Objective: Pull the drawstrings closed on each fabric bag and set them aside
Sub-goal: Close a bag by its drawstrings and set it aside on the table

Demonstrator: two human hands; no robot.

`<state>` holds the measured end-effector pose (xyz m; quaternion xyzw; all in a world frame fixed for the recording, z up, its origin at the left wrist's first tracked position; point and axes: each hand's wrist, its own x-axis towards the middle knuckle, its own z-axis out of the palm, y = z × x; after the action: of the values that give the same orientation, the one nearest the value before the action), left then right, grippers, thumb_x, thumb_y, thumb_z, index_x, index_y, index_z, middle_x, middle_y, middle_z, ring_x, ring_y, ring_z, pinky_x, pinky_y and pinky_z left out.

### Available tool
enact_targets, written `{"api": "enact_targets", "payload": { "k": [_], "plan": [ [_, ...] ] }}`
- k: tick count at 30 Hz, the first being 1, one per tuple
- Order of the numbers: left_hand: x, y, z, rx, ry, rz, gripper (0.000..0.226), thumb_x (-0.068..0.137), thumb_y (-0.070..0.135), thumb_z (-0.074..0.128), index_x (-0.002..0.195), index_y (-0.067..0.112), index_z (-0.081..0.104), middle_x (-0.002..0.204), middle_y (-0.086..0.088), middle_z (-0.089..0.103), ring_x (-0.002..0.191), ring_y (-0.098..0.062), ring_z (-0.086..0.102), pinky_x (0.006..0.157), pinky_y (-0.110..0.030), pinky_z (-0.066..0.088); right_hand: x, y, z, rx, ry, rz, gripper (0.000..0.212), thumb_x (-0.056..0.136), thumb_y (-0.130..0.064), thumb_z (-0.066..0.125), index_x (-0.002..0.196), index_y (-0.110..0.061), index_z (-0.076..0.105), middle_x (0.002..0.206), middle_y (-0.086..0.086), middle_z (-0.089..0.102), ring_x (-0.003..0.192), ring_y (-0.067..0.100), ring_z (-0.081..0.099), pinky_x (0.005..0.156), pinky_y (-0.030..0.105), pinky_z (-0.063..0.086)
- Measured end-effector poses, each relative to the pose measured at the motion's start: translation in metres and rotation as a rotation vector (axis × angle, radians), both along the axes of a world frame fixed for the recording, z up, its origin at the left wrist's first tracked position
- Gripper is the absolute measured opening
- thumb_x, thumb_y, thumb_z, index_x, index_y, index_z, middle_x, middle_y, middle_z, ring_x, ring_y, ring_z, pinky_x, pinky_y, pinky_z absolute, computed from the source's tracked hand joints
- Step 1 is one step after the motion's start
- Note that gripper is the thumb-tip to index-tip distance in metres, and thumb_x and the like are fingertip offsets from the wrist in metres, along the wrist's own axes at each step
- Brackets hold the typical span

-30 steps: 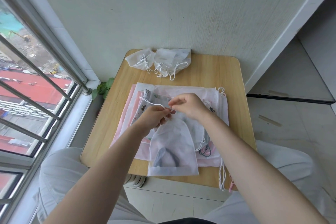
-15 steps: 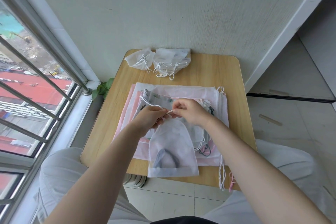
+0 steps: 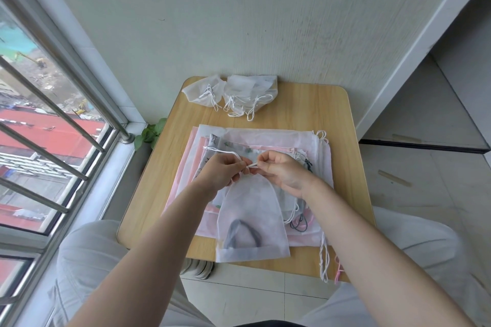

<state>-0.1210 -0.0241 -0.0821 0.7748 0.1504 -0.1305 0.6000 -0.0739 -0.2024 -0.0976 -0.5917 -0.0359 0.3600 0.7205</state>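
A small white translucent fabric bag (image 3: pixel 251 223) with a dark curved item inside lies on top of a stack of flat pink and white bags (image 3: pixel 317 148). Its neck is gathered tight between my hands. My left hand (image 3: pixel 221 171) grips the bunched neck and a white drawstring (image 3: pixel 221 151) that trails up to the left. My right hand (image 3: pixel 283 170) pinches the other end of the white string right beside the left fingers. At the table's far edge lie several cinched white bags (image 3: pixel 239 91).
The small wooden table (image 3: pixel 305 111) stands against a pale wall. A window with metal bars (image 3: pixel 61 114) is on the left, with a green plant (image 3: pixel 150 134) below it. Loose cords (image 3: pixel 325 260) hang over the table's near right edge. My knees flank the table.
Both hands have shifted slightly toward me and drawn closer together at the bag's neck. The neck looks more tightly bunched than before.
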Motion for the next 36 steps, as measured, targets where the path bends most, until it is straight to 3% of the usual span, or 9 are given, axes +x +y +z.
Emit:
{"api": "enact_targets", "payload": {
  "k": [4,7,9,13,17,22,27,31,36],
  "plan": [
    [0.0,-0.006,0.005,0.059,-0.049,-0.009,0.017,0.093,0.005,0.059,0.078,0.003,0.067,0.057,0.014,0.063,0.053,-0.007,0.046,0.047,-0.012,0.037,0.003,0.005,0.007,-0.219,-0.225,-0.012,0.024,0.081,0.003,0.073,0.084,-0.013,0.056,0.086,0.009,0.067,0.081,0.017,0.064,0.084,0.03,0.052],
    [-0.001,-0.011,0.007,-0.027,-0.084,0.047,0.003,0.09,0.0,0.063,0.091,0.0,0.06,0.07,-0.003,0.065,0.047,-0.005,0.05,0.045,-0.014,0.04,0.003,0.01,0.012,-0.399,-0.384,0.003,0.032,0.072,0.004,0.077,0.078,-0.015,0.053,0.088,0.008,0.072,0.08,0.016,0.066,0.084,0.035,0.054],
    [-0.001,-0.012,0.005,-0.03,-0.078,0.079,0.014,0.088,0.002,0.067,0.098,0.004,0.057,0.071,-0.007,0.065,0.045,-0.004,0.052,0.045,-0.014,0.041,0.003,0.013,0.014,-0.48,-0.478,0.027,0.032,0.071,0.004,0.077,0.073,-0.016,0.052,0.083,0.009,0.073,0.074,0.018,0.066,0.078,0.039,0.055],
    [-0.001,-0.011,-0.002,-0.021,-0.066,0.168,0.021,0.084,0.005,0.073,0.092,0.007,0.054,0.074,-0.01,0.066,0.048,-0.009,0.055,0.045,-0.016,0.042,0.001,0.015,0.017,-0.584,-0.605,0.079,0.03,0.074,-0.003,0.076,0.072,-0.021,0.052,0.069,0.006,0.065,0.06,0.014,0.053,0.061,0.032,0.046],
    [0.0,-0.013,-0.007,-0.012,-0.065,0.222,0.027,0.079,0.008,0.08,0.08,0.008,0.052,0.067,-0.01,0.065,0.045,-0.01,0.054,0.044,-0.018,0.043,-0.003,0.017,0.016,-0.633,-0.662,0.11,0.026,0.077,-0.005,0.075,0.076,-0.019,0.053,0.07,0.003,0.063,0.059,0.013,0.05,0.058,0.027,0.042],
    [0.003,-0.015,0.0,0.163,0.032,0.104,0.018,0.082,0.018,0.074,0.077,0.001,0.073,0.062,0.0,0.066,0.051,-0.007,0.055,0.047,-0.012,0.041,-0.004,0.017,0.012,-0.717,-0.731,0.075,0.023,0.075,-0.006,0.075,0.074,-0.02,0.056,0.063,-0.006,0.057,0.06,0.013,0.052,0.059,0.028,0.044],
    [0.004,-0.012,0.006,0.314,0.115,-0.05,0.031,0.08,0.029,0.074,0.077,-0.001,0.072,0.065,-0.004,0.054,0.061,-0.014,0.045,0.059,-0.024,0.036,-0.001,0.017,0.01,-0.801,-0.838,0.087,0.006,0.083,-0.011,0.07,0.087,-0.014,0.069,0.082,0.002,0.068,0.077,0.018,0.062,0.07,0.029,0.05],
    [0.003,-0.018,0.007,0.364,0.09,-0.044,0.024,0.081,0.028,0.069,0.069,0.009,0.061,0.067,-0.006,0.049,0.064,-0.017,0.041,0.06,-0.028,0.033,-0.001,0.019,0.012,-0.918,-0.973,0.214,0.012,0.089,-0.014,0.061,0.094,-0.013,0.072,0.094,0.009,0.067,0.086,0.026,0.063,0.073,0.034,0.051],
    [0.002,-0.022,0.005,0.502,-0.006,-0.076,0.023,0.083,0.025,0.065,0.069,0.009,0.057,0.064,-0.002,0.051,0.063,-0.016,0.043,0.06,-0.028,0.033,-0.001,0.021,0.01,-1.031,-1.046,0.353,0.016,0.091,-0.003,0.053,0.098,-0.011,0.065,0.1,0.008,0.059,0.09,0.026,0.058,0.068,0.028,0.036]
  ]
}}
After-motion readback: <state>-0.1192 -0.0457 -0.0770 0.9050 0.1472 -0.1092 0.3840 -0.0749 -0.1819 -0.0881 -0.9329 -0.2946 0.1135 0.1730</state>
